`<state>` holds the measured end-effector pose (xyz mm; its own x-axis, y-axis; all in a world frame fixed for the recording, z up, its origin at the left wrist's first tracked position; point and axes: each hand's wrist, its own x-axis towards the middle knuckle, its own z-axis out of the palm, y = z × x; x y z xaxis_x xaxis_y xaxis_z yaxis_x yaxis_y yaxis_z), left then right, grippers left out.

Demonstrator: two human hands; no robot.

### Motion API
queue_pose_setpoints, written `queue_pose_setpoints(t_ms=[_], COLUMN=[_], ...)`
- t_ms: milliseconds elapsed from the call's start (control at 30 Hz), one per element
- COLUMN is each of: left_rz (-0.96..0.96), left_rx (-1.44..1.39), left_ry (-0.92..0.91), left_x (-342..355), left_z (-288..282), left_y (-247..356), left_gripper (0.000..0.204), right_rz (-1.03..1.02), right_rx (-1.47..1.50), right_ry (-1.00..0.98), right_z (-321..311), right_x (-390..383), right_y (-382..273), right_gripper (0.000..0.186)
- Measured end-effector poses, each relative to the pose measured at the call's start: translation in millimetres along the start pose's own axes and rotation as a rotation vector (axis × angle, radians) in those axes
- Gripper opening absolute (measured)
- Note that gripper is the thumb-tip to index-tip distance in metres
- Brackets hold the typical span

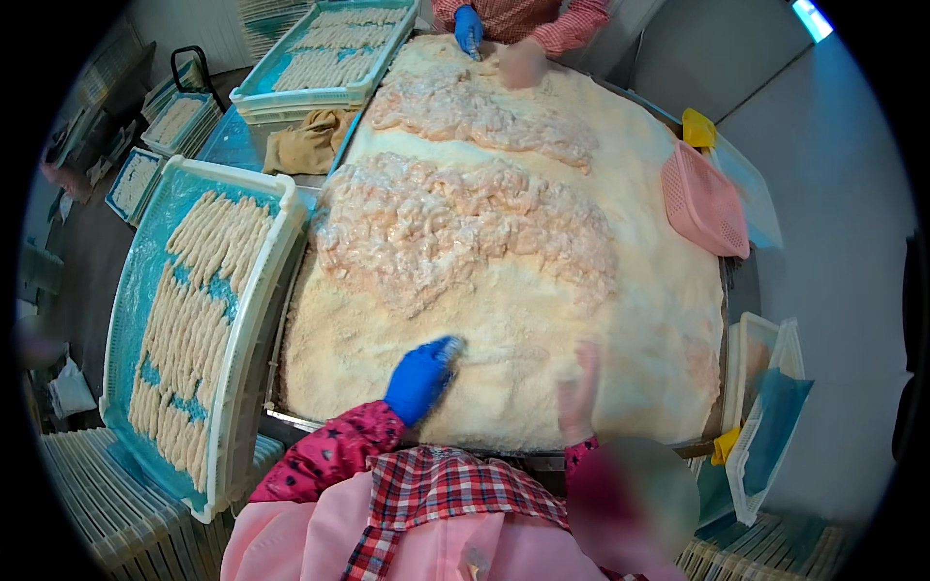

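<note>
My left hand [418,380], in a blue glove, is low over the near part of a wide layer of pale crumbs [329,358]. Its fingers are curled together and their tips are dusted white; what they hold, if anything, is hidden. My right hand [578,395] is bare and smeared by motion over the same crumbs, further right. A faint coated ridge [504,354] lies in the crumbs between the hands. Beyond them spreads a heap of wet, pale pink raw meat strips [455,218], with a second heap [475,108] farther off.
At left, a white tray [262,290] with blue lining holds rows of coated strips; another tray [363,95] stands behind it. A pink basket [705,201] sits at the right edge. Across the table works another person, with one blue-gloved hand [469,31]. Stacked trays [116,504] flank me.
</note>
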<state>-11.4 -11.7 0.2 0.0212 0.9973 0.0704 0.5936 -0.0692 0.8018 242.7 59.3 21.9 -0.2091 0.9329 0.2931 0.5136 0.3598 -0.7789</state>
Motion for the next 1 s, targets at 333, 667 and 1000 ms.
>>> queue_pose_setpoints(t_ms=[333, 667, 1000], left_rz=[0.143, -0.216, -0.473], left_rx=[0.379, -0.686, -1.427], left_ry=[-0.045, -0.001, 0.078], left_x=[-21, 42, 10], left_z=[-32, 19, -8], left_y=[-60, -6, 56], left_gripper=[0.045, 0.031, 0.044], right_rz=[-0.362, -0.214, -0.199], right_rx=[-0.485, -0.282, 0.234], right_ry=[-0.293, -0.116, -0.345], right_z=[21, 46, 108], right_x=[23, 43, 50], right_y=[18, -42, -98], right_gripper=[0.038, 0.038, 0.052])
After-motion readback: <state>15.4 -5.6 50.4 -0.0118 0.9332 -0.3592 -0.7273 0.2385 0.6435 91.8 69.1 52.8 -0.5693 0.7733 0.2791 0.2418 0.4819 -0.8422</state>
